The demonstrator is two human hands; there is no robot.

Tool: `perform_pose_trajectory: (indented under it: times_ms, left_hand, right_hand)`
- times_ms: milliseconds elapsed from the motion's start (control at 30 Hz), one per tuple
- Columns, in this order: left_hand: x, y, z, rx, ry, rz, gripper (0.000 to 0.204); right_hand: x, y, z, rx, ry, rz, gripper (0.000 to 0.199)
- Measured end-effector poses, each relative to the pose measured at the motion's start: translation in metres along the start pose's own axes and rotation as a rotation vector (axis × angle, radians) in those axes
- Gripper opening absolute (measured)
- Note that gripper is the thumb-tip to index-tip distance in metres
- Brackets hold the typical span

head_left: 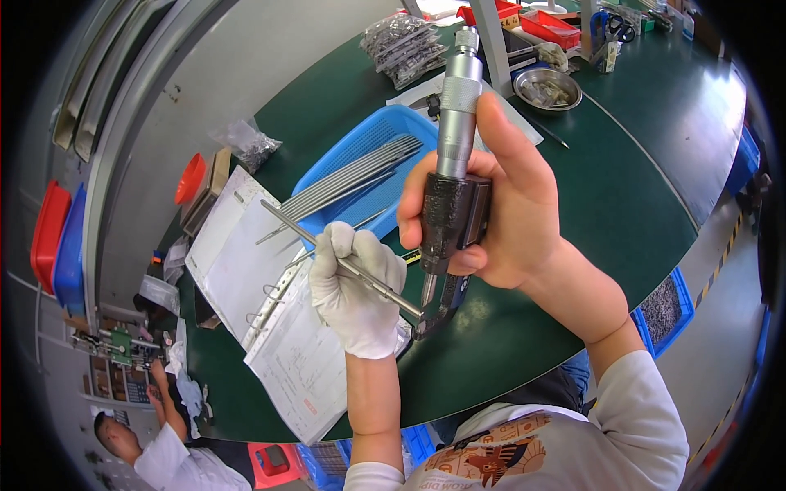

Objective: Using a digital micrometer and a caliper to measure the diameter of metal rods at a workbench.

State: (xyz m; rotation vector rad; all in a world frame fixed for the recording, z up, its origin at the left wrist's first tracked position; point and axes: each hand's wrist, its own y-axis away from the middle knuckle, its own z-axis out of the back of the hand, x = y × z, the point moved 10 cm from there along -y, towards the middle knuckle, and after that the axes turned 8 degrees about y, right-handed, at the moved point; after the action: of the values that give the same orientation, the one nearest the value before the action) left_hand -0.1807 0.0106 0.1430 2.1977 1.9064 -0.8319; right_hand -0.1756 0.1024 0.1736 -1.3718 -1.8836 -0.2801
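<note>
My left hand [358, 299], in a white glove, is closed around a slim metal rod [296, 227] that slants from upper left to lower right. My bare right hand [524, 200] grips a micrometer [446, 217] with a silver thimble and dark frame, held upright. The rod's lower right end sits at the gap between the micrometer's spindle and anvil; whether both faces touch it cannot be told. Behind my hands, a blue plastic basket [321, 157] holds several similar rods [360, 173]. An open ring binder [299, 372] with paper sheets lies below and left of the basket.
The green table [606, 237] carries bagged parts [403, 49], a metal bowl [547, 88] of small pieces, red trays [550, 29] and scissors [624, 31]. Grey posts rise at the back. Another person [176, 458] works at lower left. A blue crate [667, 311] stands right of the table.
</note>
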Motion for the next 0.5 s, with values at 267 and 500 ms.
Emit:
perform_pose_trajectory:
  times_ms: [267, 500]
  left_hand:
    - [-0.0025, 0.0020, 0.0044, -0.104, 0.052, -0.029, 0.026]
    - [0.0045, -0.0007, 0.0030, -0.053, 0.021, 0.014, 0.025]
  right_hand:
    - [0.0000, 0.0002, -0.0018, -0.030, -0.012, -0.014, 0.076]
    - [0.0058, 0.0041, 0.0050, -0.114, 0.122, 0.024, 0.074]
